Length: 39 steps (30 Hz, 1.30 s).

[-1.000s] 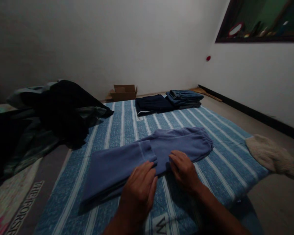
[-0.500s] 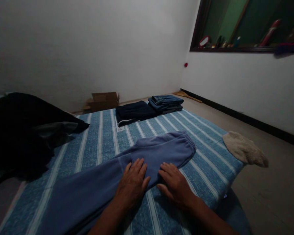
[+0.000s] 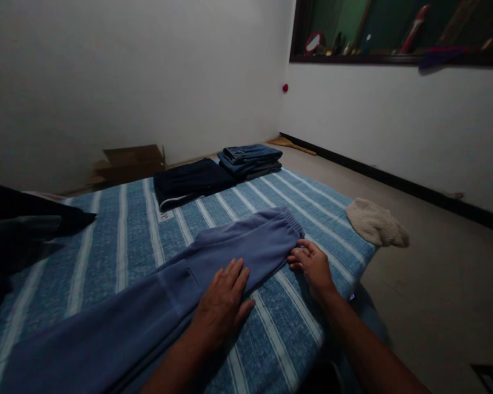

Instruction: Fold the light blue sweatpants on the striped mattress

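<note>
A pair of blue-purple trousers (image 3: 238, 246), folded lengthwise, stretches across the bed from the lower left, its elastic waistband at the upper right. My left hand (image 3: 225, 295) lies open and flat on the near edge of the trousers, below the pocket seam. At the near corner of the waistband, my right hand (image 3: 310, 265) has its fingers bent and closed on the cloth edge. Part of that grip is hidden by the fingers themselves.
The bed has a blue cover with white stripes (image 3: 121, 241). Dark folded trousers (image 3: 193, 180) and a stack of folded jeans (image 3: 250, 158) lie at the far edge. Dark clothes (image 3: 20, 213) are heaped at left; a beige cloth (image 3: 376, 221) overhangs the right corner. Behind stands a cardboard box (image 3: 135, 164).
My right hand has moved along the trousers to the waistband corner and its fingers have closed there. My left hand stays flat on the cloth. The view has turned right.
</note>
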Tool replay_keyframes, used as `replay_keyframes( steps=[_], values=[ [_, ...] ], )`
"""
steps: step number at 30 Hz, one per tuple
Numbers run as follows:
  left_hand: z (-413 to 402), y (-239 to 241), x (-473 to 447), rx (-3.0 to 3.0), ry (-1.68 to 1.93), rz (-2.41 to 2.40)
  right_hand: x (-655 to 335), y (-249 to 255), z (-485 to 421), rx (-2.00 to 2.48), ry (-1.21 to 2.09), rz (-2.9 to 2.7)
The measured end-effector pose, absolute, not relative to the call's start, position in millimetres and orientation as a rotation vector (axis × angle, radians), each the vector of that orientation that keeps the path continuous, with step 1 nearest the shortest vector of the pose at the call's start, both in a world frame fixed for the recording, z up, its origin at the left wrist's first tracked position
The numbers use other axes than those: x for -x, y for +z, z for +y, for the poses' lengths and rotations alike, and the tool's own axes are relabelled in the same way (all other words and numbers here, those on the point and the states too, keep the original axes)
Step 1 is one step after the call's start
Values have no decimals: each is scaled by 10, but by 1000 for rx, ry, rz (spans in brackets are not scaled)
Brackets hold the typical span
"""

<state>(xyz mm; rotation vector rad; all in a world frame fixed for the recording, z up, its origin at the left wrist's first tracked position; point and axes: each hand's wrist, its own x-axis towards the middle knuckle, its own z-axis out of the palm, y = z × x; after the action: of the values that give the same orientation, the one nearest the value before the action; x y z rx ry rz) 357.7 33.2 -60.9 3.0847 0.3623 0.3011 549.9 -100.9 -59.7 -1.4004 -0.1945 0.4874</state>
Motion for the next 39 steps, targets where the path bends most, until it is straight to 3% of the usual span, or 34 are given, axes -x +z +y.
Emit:
replay_keyframes(
  steps=[19, 30, 39],
  values=[
    [360, -766, -3560, -3029, 649, 230, -5186, -475, -920, 1178, 762, 2],
    [374, -766, -3574, -2841, 540, 332, -4780, -443, -796, 1139, 1186, -100],
    [344, -575, -3564, -2665, 372, 449, -4621, -380, -699, 1190, 1194, -91]
  ],
)
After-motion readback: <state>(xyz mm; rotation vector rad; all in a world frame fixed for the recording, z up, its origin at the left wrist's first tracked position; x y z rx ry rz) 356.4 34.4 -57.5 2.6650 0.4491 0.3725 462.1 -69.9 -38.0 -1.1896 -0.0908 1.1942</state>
